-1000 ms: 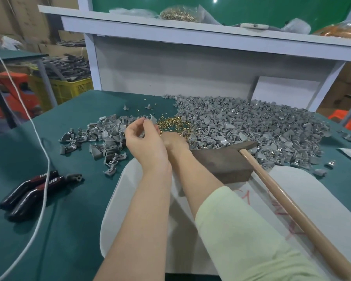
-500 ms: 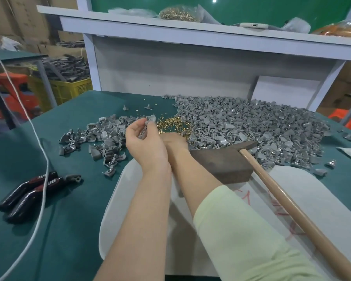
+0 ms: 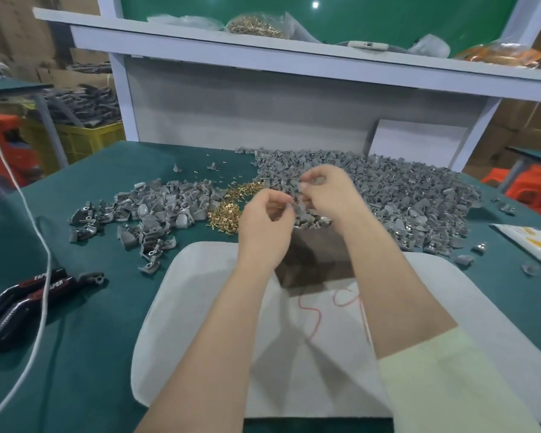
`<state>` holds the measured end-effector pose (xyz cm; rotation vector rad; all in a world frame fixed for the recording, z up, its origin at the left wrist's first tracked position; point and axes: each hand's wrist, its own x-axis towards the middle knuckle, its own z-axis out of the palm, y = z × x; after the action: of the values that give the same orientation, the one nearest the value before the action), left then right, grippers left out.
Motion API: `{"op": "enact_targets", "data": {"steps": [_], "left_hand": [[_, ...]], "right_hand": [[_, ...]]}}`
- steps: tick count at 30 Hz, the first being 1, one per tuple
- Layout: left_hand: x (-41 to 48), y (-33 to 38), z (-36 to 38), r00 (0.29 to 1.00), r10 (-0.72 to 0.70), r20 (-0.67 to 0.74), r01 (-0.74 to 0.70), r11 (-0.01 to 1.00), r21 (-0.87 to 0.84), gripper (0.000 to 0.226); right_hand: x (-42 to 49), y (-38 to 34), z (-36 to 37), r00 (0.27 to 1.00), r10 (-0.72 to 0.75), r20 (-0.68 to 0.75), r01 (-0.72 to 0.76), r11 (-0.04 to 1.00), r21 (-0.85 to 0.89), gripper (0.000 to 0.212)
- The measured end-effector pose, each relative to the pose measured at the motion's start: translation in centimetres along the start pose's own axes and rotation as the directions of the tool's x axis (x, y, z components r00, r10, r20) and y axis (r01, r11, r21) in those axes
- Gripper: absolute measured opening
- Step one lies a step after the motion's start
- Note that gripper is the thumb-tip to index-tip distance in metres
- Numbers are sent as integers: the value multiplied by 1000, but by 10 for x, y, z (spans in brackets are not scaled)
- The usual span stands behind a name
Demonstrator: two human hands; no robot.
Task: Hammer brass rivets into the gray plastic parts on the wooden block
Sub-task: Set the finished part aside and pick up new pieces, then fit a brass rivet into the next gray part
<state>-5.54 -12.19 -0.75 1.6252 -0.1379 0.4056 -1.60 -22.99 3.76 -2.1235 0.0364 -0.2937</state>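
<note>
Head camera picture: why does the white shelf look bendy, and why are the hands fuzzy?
Head view: the wide-angle lens bows the long white shelf near the top; head view: the left hand and right hand are smeared by motion, so what they pinch is unclear; head view: a light glares as a white spot on the green board.

A single head-worn wide-angle view looks forward and down, close over the green table (image 3: 107, 339), edges apparently lens-bowed.
</note>
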Motion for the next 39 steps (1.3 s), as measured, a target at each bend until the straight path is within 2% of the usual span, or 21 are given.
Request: {"op": "enact_targets", "data": {"steps": [2,4,6,8,17,22,27,32,34,36,39], "left_hand": [[-6,0,6,992,13,128,-34,986,163,20],[-11,-2,12,977,-24,212,-49,941,334,23],[-16,-1,17,967,-72,245,-70,849,524,17],[-18,1,19,966,-86,244,-83,789,608,11],[-15,2,18,985,-7,171,-88,835,543,9],[-16,1,21,990,71,124,-130,808,575,20],[-18,2,21,988,94,123,-147,823,549,30],[-19,3,23,976,133,173,-209,791,575,14],[-19,3,23,973,154,174,-228,780,582,12],[-19,3,23,972,167,166,-233,776,586,10],[-19,2,22,970,185,155,-241,759,604,8]], "right_hand": [[-12,11,-19,1000,11,-5,-11,994,105,15],[-22,22,-31,1000,8,14,-9,991,133,18],[-31,31,-36,999,5,32,-9,992,124,17],[-37,38,-36,1000,3,31,-7,992,123,16],[-45,39,-23,1000,-26,4,25,993,116,19],[-47,37,-21,1000,-20,-8,21,996,90,19],[-51,38,-25,1000,10,25,-13,993,113,17],[-56,38,-31,999,26,43,-31,990,136,24],[-57,38,-30,999,32,39,-38,987,153,20],[-58,39,-28,998,47,41,-55,975,216,13],[-59,39,-26,996,68,57,-82,943,321,15]]}}
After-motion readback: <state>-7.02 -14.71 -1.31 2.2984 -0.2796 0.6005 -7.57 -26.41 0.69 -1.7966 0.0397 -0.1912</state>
